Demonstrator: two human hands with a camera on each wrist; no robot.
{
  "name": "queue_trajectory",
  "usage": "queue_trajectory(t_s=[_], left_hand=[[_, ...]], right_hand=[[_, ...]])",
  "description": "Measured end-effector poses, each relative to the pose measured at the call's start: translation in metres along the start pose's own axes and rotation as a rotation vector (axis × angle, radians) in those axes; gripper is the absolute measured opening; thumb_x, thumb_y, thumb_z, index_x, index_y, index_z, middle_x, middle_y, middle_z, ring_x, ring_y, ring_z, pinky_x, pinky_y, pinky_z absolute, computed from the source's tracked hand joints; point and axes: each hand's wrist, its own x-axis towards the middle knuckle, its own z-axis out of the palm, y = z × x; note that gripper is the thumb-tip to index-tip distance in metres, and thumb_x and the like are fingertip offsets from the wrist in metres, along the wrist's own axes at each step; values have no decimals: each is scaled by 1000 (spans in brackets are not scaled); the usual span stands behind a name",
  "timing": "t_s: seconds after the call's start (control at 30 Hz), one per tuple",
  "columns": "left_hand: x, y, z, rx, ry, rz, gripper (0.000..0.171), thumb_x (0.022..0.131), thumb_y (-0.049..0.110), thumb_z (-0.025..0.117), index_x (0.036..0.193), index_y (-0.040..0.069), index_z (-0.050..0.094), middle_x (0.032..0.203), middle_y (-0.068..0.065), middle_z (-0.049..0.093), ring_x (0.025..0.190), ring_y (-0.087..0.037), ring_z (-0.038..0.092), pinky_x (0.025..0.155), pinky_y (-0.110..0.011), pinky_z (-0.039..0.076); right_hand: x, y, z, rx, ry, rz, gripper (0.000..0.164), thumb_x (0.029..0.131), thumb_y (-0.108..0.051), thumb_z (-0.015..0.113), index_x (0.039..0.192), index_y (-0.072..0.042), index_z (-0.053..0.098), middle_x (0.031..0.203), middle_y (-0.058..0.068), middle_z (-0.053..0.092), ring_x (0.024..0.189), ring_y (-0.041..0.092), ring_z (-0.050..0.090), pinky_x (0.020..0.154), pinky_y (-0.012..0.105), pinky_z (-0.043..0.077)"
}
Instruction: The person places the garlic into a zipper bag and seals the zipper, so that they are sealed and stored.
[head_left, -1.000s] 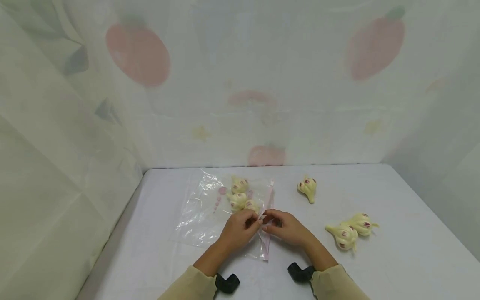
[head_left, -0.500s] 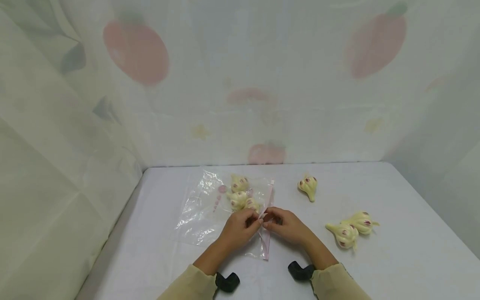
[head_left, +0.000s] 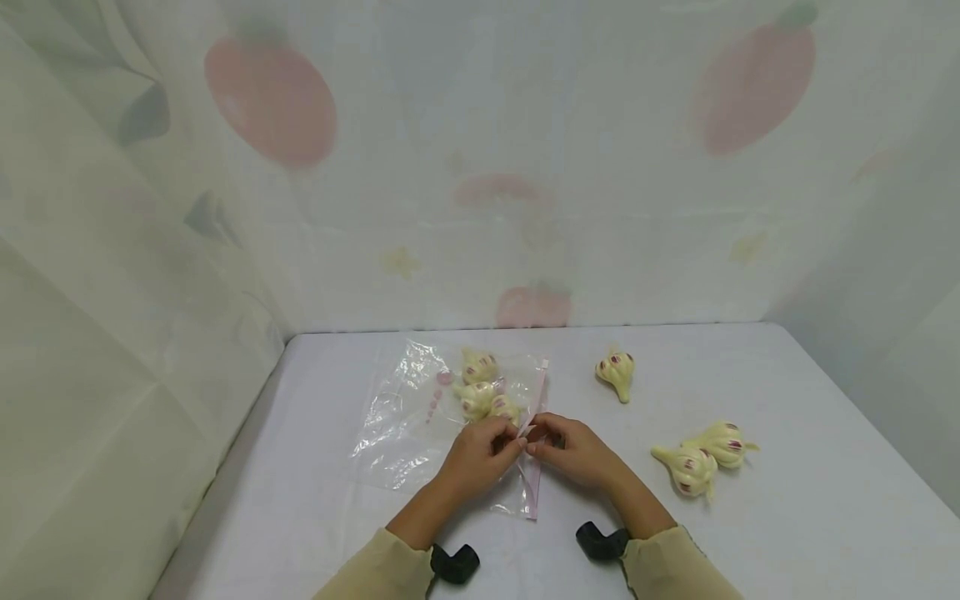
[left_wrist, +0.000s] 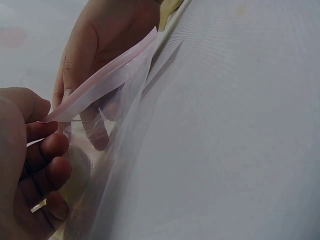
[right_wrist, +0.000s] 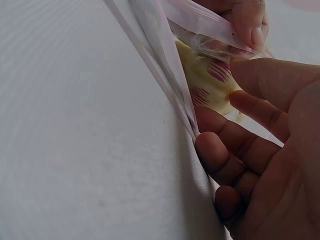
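Observation:
A clear zip bag (head_left: 408, 433) with a pink strip lies on the table, its mouth to the right. Inside it are several garlic bulbs (head_left: 477, 398); one garlic bulb (right_wrist: 207, 80) shows through the parted mouth in the right wrist view. My left hand (head_left: 480, 454) pinches the pink strip (left_wrist: 107, 70) between thumb and forefinger, its other fingers loosely curled. Facing it, my right hand (head_left: 573, 454) has its fingers (right_wrist: 212, 150) curled at the lower lip of the mouth, with the thumb near the upper lip. Part of this hand shows through the film in the left wrist view.
One loose garlic bulb (head_left: 617, 373) lies right of the bag toward the back. Two more bulbs (head_left: 693, 472) touch each other farther right. A white table (head_left: 810, 533) bears everything, with printed cloth (head_left: 637, 208) hung behind and at the sides.
Both hands stay at the bag's mouth with hardly any movement. The bag and the garlic bulbs keep their places; the head view shifts slightly.

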Motion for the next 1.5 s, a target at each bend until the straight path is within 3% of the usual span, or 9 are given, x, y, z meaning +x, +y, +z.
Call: queue_trajectory(t_s=[0.3, 0.5, 0.8, 1.1, 1.33, 1.5], left_hand=[[1, -3, 1, 5, -2, 7, 12, 87, 17, 71, 80, 19, 63, 70, 12, 50, 67, -2, 45, 61, -19, 40], [1, -3, 1, 5, 6, 11, 13, 87, 17, 71, 79, 19, 62, 70, 12, 50, 67, -2, 46, 61, -19, 40], [0, 1, 0, 22, 40, 24, 10, 86, 17, 72, 81, 18, 64, 70, 12, 52, 66, -1, 47, 61, -19, 42], [0, -1, 2, -20, 63, 108, 6, 86, 13, 72, 85, 14, 67, 74, 6, 58, 68, -1, 50, 61, -16, 44], [0, 1, 1, -27, 77, 121, 6, 86, 12, 72, 83, 13, 67, 72, 6, 56, 66, -1, 48, 59, -15, 43], [0, 3, 0, -30, 73, 87, 8, 86, 11, 72, 82, 14, 65, 70, 7, 54, 64, -2, 47, 58, -16, 42]], right_hand=[[-1, -5, -2, -7, -7, 8, 24, 94, -33, 64, 117, -25, 64, 105, -8, 68, 87, 11, 57, 76, 26, 47], [-3, -4, -2, -40, -24, 9, 27, 95, -38, 63, 119, -26, 65, 108, -10, 67, 96, 10, 57, 85, 30, 47], [-5, -4, -1, -133, -46, -105, 21, 96, -35, 63, 115, -28, 62, 105, -9, 60, 90, 9, 53, 78, 28, 45], [-6, -11, 7, -270, -18, -183, 20, 93, -27, 65, 113, -23, 63, 109, -8, 58, 90, 9, 53, 76, 27, 45], [-6, -12, 3, -250, -2, -132, 26, 92, -30, 67, 117, -24, 62, 106, -7, 61, 89, 10, 55, 76, 27, 47], [-8, -11, -17, -235, 128, -55, 36, 92, -31, 68, 125, -17, 64, 105, 0, 67, 79, 8, 52, 66, 25, 46]])
